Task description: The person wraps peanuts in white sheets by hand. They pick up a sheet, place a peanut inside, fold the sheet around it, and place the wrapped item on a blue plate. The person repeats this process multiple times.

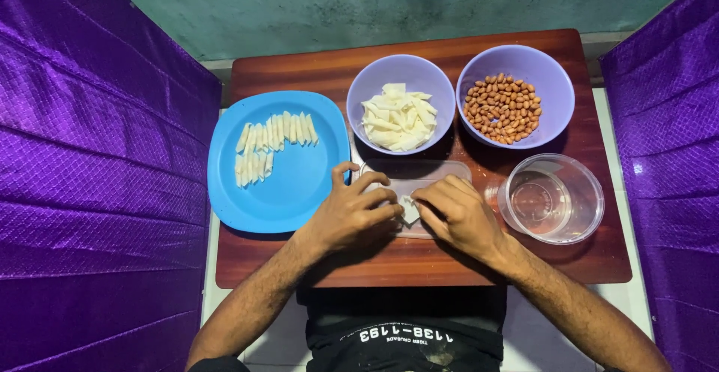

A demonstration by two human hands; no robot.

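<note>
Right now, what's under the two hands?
A clear flat lid or tray on the wooden table. The left hand and right hand pinch a small white piece over it; its middle is covered.

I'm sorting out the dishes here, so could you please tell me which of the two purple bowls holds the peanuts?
The right purple bowl, at the table's far right corner above the clear round container, holds the peanuts. The left purple bowl holds white pastry pieces.

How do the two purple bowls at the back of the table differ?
The left purple bowl holds flat white dough pieces; the right purple bowl holds brown peanuts. The left bowl sits beside the blue plate, the right one behind the clear round container. Both are similar, round and upright.
</note>
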